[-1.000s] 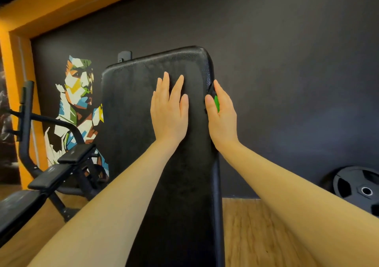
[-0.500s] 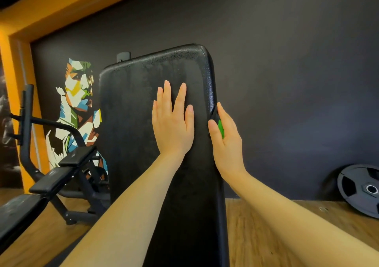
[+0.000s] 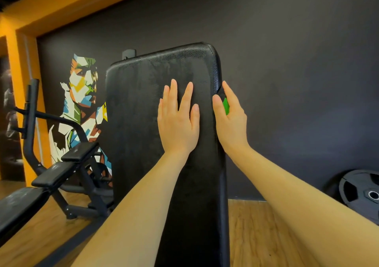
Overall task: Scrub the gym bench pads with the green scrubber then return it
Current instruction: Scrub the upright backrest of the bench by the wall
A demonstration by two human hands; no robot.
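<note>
The inclined bench pad (image 3: pixel 143 133) is standing before a dark wall. The left hand (image 3: pixel 178 121) is lying flat on its face, fingers straight, steadying it. The right hand (image 3: pixel 230 119) is gripping the green scrubber (image 3: pixel 225 106) against the pad's right edge (only a sliver is showing). Judged best practice: keep firm, even pressure and work along the whole edge. The scrubber's shape and the pad's lower end are remaining hidden.

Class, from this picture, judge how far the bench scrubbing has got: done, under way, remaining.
Done: nothing can be confirmed. Under way: the right hand holds the green scrubber against the bench pad's right edge while the left hand lies flat on it. Remaining: returning the scrubber.
</note>
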